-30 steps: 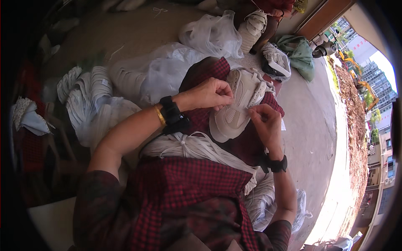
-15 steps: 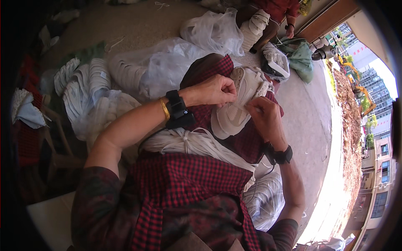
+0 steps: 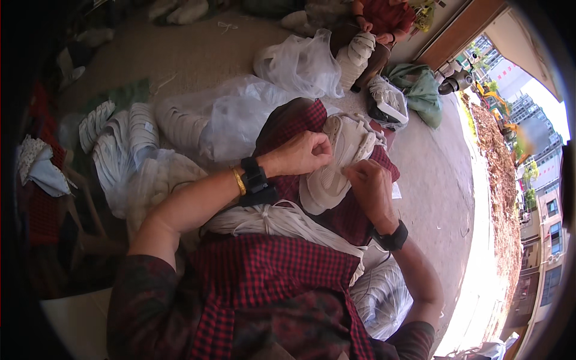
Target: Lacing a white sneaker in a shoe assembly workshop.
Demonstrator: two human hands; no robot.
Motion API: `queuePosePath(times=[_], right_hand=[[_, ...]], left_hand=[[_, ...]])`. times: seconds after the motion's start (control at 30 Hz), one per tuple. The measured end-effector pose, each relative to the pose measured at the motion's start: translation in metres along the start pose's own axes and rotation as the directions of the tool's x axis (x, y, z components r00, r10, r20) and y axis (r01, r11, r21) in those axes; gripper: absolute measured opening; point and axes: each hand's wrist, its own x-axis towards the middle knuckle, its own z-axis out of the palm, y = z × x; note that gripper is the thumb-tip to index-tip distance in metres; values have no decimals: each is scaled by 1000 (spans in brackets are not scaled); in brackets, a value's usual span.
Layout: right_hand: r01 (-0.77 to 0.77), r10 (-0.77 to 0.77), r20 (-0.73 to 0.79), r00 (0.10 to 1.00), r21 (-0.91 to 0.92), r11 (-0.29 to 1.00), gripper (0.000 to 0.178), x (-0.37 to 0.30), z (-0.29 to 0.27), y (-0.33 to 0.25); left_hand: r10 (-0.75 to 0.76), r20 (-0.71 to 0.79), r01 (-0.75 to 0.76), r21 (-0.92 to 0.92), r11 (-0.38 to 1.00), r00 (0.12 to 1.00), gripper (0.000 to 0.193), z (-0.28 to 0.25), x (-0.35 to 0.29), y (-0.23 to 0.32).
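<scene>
A white shoe (image 3: 333, 180) lies across the person's knees, toe pointing back toward the body, on red-and-black checked cloth (image 3: 385, 162) that shows past the shoe's right edge. The left hand (image 3: 300, 154) is at the shoe's left edge, its fingers curled in with thumb and forefinger together; I cannot tell whether anything thin is caught between them. The right hand (image 3: 372, 189) is at the opposite edge, near the toe, thumb and forefinger bent close over the upper; what they grasp, if anything, is too small to make out. Between the two hands a narrow gap leaves the middle of the shoe in view.

A tied bundle of white laces (image 3: 282, 222) fills the lap between the shoe and the body, its right end hanging over the lap's edge. Under the right forearm sits a clear bag (image 3: 381, 294) with pale contents. The left side is tight: stacks of white shoe parts (image 3: 144, 129) and a crumpled plastic bag (image 3: 240, 123) crowd up toward the left arm. To the right, a wide stretch of grey floor (image 3: 435, 186) gives the right elbow room, running out to a brightly lit edge. Beyond the knees, a co-worker in red (image 3: 390, 18) handles a pale stack (image 3: 353, 63), near a green sack (image 3: 420, 93).
</scene>
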Motion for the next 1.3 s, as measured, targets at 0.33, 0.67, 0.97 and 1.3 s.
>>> queuePosePath(times=[0.33,0.67,0.97,1.3], right_hand=[[-190,231,-91,969,331,924,20,4,12,-15],[161,-157,-198,968,4,987,10,-13,7,16],[197,-185,-95,978,143,970,19,-3,0,-10],[11,-30,39,999,420,907,12,-7,-3,13]], left_hand=[[56,-24,-55,24,998,998,11,-3,5,-3],[410,-72,-382,248,891,909,9,30,13,18],[635,132,-509,729,458,761,38,33,12,-41],[-229,-647,685,705,185,728,19,-314,-88,48]])
